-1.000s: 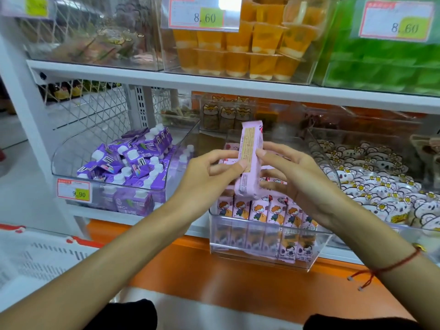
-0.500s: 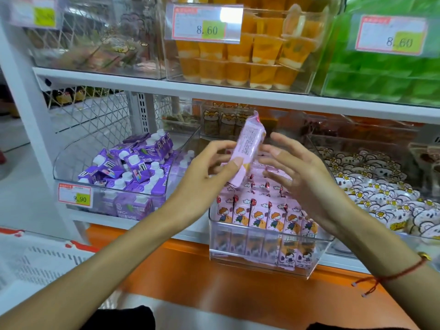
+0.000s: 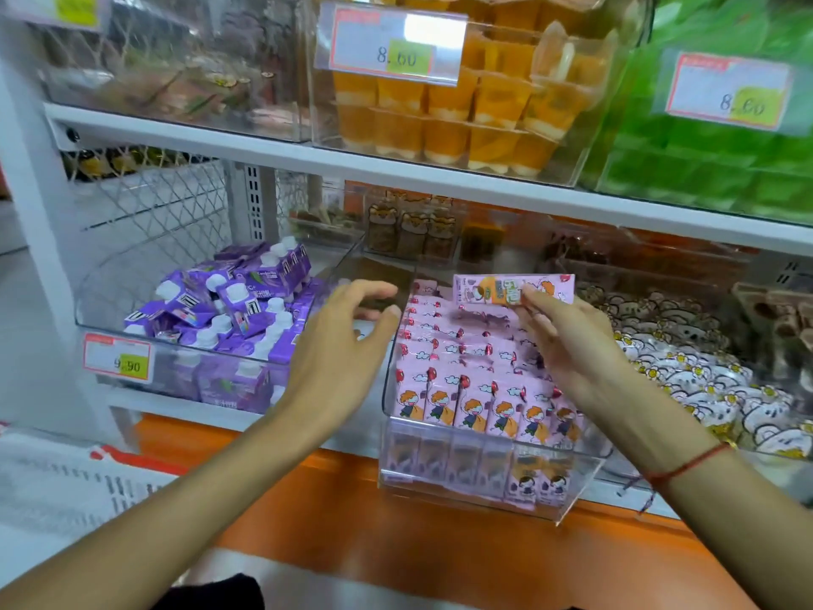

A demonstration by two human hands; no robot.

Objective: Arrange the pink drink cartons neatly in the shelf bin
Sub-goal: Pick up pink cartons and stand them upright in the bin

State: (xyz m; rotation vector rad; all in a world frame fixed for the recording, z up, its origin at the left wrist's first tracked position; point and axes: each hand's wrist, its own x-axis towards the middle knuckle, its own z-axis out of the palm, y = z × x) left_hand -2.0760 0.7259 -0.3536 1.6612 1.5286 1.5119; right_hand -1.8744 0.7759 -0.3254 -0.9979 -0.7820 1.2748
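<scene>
Your right hand (image 3: 572, 345) pinching pink carton (image 3: 512, 289) sideways over bin (image 3: 484, 490); left hand (image 3: 347, 341) hovering empty, fingers loosely curled; purple pouches (image 3: 228, 310) at nine o'clock.

A white metal store shelf unit (image 3: 396, 169) fills the view, its upright post (image 3: 26, 239) at 9 o'clock. At 12 o'clock, a clear bin holds orange jelly cups (image 3: 479, 121) behind a price tag reading 8.60 (image 3: 391, 46). At 2 o'clock sit green packs (image 3: 704, 169). At 9 o'clock, purple cartons (image 3: 228, 310) lie jumbled. At 3 o'clock are white cartoon packets (image 3: 686, 380). An orange base panel (image 3: 352, 512) runs along 6 o'clock. Lighting is bright and even.
</scene>
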